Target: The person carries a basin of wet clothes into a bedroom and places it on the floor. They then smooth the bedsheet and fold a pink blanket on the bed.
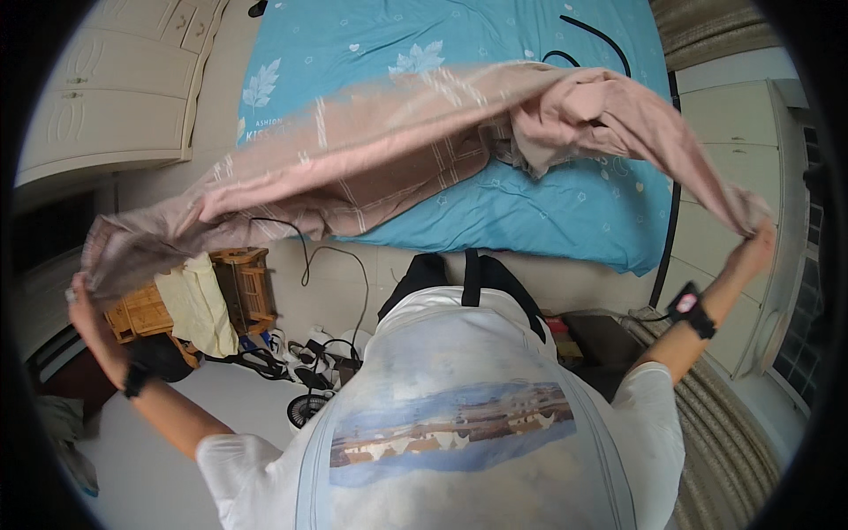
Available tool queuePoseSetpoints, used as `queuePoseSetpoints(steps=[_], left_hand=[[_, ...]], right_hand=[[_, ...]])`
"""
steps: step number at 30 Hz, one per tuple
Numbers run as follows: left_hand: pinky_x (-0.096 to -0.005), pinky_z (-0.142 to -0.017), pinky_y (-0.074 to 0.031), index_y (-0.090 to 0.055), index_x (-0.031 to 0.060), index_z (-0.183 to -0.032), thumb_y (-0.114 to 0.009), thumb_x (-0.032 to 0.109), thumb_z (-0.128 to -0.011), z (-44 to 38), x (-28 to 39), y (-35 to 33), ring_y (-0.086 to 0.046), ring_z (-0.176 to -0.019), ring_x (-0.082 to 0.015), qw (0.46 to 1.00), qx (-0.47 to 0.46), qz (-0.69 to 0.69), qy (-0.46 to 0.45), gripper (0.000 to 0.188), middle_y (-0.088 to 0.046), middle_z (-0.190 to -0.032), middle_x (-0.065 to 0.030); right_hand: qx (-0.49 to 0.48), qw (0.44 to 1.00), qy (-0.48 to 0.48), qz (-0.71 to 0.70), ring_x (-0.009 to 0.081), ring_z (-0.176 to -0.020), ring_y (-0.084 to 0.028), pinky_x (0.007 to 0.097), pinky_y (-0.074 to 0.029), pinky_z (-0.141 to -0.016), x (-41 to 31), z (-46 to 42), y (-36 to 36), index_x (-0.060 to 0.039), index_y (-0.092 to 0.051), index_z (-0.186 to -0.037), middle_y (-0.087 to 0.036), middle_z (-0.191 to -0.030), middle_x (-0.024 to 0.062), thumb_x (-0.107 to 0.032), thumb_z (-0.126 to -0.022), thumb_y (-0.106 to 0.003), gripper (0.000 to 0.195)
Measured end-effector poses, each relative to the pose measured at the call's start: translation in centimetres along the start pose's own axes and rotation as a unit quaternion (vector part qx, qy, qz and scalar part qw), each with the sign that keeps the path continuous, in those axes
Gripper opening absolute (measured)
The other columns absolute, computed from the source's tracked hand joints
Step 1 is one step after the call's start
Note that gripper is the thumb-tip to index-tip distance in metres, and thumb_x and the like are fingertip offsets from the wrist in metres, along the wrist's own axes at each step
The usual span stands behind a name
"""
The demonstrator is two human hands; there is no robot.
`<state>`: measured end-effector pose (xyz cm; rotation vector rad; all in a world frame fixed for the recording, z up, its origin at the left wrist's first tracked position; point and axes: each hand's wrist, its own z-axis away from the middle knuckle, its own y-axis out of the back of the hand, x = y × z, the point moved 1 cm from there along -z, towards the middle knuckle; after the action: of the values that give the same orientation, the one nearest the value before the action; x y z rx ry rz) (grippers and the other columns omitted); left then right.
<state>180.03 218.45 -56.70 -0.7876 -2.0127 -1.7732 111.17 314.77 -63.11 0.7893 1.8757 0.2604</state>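
Note:
A pink cloth with white stripes (397,139), large like a sheet or quilt cover, is spread between my raised arms, bunched toward its right part and blurred at the left. My left hand (81,301) grips its left end at the far left of the view. At the far right, my right hand (758,245) is closed on the other end. Beneath and beyond the cloth lies a bed with a blue, leaf-patterned sheet (563,225). Two black curved straps or cords (606,41) rest on the bed, partly hidden by the cloth.
A cream cabinet (126,99) stands at the left, white drawers (725,165) at the right. Wooden stools (248,288) with a pale yellow cloth (199,305), black cables (361,265), shoes and a small fan (308,407) are at lower left. A curtain (722,430) hangs lower right.

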Motion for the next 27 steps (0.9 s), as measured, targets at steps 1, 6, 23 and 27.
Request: queuePoseSetpoints(steps=[1,6,23,27], left_hand=[[-0.0348,-0.079,-0.048,-0.067,0.0005,-0.109,-0.062,0.049,-0.09,5.3,1.1,-2.6,-0.06,-0.09,-0.0213,0.993,-0.064,-0.026,-0.1,0.053,-0.066,-0.101,-0.0129],[-0.0301,-0.081,-0.046,-0.065,-0.0002,-0.104,-0.062,0.026,-0.093,29.3,14.2,-15.3,-0.057,-0.088,-0.0147,0.949,-0.275,0.139,0.063,0.029,-0.063,-0.096,-0.0056],[-0.0225,-0.061,-0.043,-0.069,-0.0043,-0.094,-0.069,0.011,-0.088,46.8,22.6,-28.4,-0.051,-0.068,-0.006,0.856,-0.37,0.359,0.019,0.016,-0.062,-0.075,0.001],[-0.0202,-0.058,-0.04,-0.069,-0.0051,-0.097,-0.067,0.012,-0.09,48.6,23.3,-28.0,-0.048,-0.067,-0.0035,0.852,-0.36,0.377,0.042,0.018,-0.06,-0.074,0.0038]], right_hand=[[-0.045,0.998,-0.038,-0.037,0.0162,-0.092,-0.062,0.0295,-0.05,-0.082,1.5,2.5,-1.9,-0.0013,-0.061,-0.113,-0.065,-0.102,0.0073,-0.023,-0.095,-0.061,0.028],[-0.393,0.847,-0.215,-0.285,0.0075,-0.087,-0.057,0.0241,-0.047,-0.077,-4.0,19.8,-16.5,-0.0046,-0.059,-0.117,-0.062,-0.099,-0.0002,-0.018,-0.095,-0.06,0.026],[-0.523,0.687,-0.136,-0.486,0.0094,-0.084,-0.059,0.0246,-0.049,-0.075,-17.7,36.0,-23.8,-0.0014,-0.057,-0.096,-0.061,-0.094,0.0029,0.007,-0.084,-0.059,0.015],[-0.512,0.768,-0.001,-0.385,0.0113,-0.076,-0.059,0.0237,-0.049,-0.068,-19.9,35.0,-22.0,0.0011,-0.061,-0.092,-0.061,-0.09,0.0054,0.006,-0.08,-0.061,0.013]])
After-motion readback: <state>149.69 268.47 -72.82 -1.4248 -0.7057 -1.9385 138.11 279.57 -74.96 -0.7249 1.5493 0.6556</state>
